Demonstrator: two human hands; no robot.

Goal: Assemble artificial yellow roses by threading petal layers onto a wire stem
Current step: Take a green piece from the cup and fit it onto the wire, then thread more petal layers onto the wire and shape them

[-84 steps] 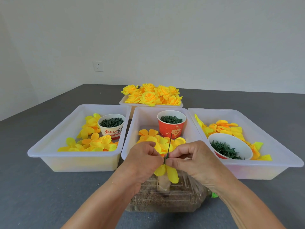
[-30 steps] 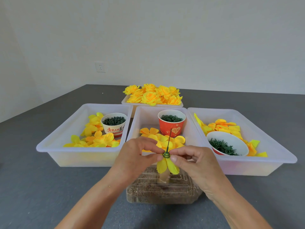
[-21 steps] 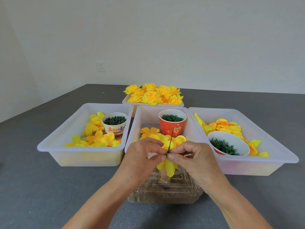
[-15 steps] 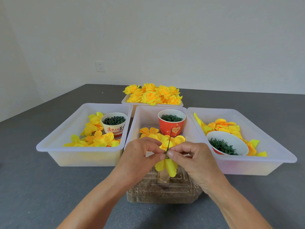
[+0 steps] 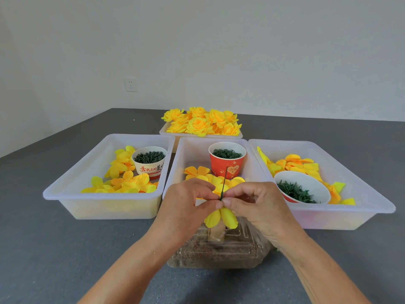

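Lower centre of frame: left hand (image 5: 186, 207) and right hand (image 5: 260, 207) fingers pinching thin green wire stem (image 5: 224, 183), upright; yellow fabric petal layer (image 5: 221, 218) hanging just below fingertips, above clear plastic container (image 5: 219, 251).

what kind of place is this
Probably a plain room used as a piecework craft bench: white bins of loose yellow petals, cups of green parts, and a tray of finished roses.

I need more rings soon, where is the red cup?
In the head view, the red cup stands at the far end of the middle tray, behind the loose petals.
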